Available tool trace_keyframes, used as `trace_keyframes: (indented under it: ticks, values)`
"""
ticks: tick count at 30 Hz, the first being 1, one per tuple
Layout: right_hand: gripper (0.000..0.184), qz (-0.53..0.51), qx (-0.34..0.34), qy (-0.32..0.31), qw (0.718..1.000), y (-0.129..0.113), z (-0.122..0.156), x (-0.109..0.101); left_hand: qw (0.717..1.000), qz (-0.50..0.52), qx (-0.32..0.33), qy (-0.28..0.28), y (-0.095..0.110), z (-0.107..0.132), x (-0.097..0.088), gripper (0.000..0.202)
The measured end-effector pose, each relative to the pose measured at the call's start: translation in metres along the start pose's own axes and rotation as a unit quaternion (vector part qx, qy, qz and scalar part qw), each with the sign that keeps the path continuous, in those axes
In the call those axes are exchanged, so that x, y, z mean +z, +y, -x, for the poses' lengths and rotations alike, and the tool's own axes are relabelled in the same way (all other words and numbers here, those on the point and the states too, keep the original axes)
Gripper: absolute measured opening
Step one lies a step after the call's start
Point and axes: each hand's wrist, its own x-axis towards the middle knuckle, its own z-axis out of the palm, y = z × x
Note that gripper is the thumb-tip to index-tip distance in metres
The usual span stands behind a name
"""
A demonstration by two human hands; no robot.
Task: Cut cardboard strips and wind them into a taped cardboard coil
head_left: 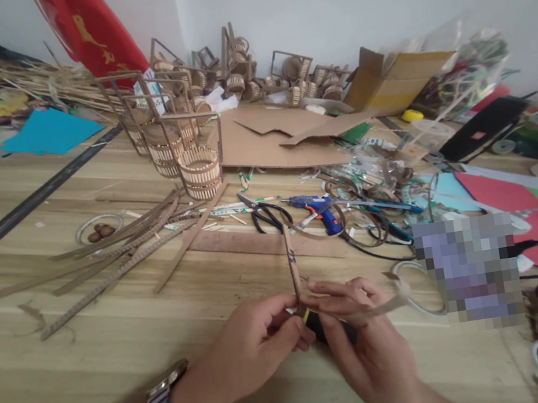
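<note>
My left hand (264,337), with a watch on its wrist, is closed, pinching the lower end of a narrow brown strip (292,262) that points away from me and has dark marks on it. Close against it, my right hand (376,347) is closed on a thin brown strip (383,309) whose free end sticks out to the right. Whether these are one bent strip or two, I cannot tell. Between the hands shows a black handle (331,330) with a yellow band, partly hidden by the right fingers. Scissors (271,214) and a blue glue gun (318,211) lie just beyond.
Small slatted buckets with tall handles (200,171) stand at the back left. Long brown strips (122,267) and a ring with brown balls (100,232) lie left. Cardboard sheets (280,139), an open box (397,81), a black speaker (483,126) and cables crowd the right.
</note>
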Motion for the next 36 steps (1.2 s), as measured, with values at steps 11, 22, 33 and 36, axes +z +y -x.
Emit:
trace_keyframes:
  ticks: [11, 22, 33, 36]
  values:
    - [0.012, 0.015, -0.011, -0.002, 1.000, -0.0030, 0.0028, 0.0099, 0.998, -0.024, -0.036, 0.047, 0.0013, -0.0038, 0.0023, 0.028]
    - [0.013, 0.012, -0.011, -0.009, 1.000, -0.0038, 0.0008, 0.0036, 0.998, -0.059, 0.014, 0.032, 0.0021, 0.0008, 0.0028, 0.031]
    - [0.012, -0.020, 0.039, -0.005, 0.999, -0.0021, 0.0009, 0.0024, 0.999, 0.016, -0.024, 0.017, -0.0022, -0.0027, 0.0006, 0.028]
    - [0.012, -0.024, 0.018, -0.012, 0.999, -0.0027, 0.0031, 0.0063, 0.999, 0.015, -0.022, 0.027, -0.0046, -0.0051, -0.0003, 0.031]
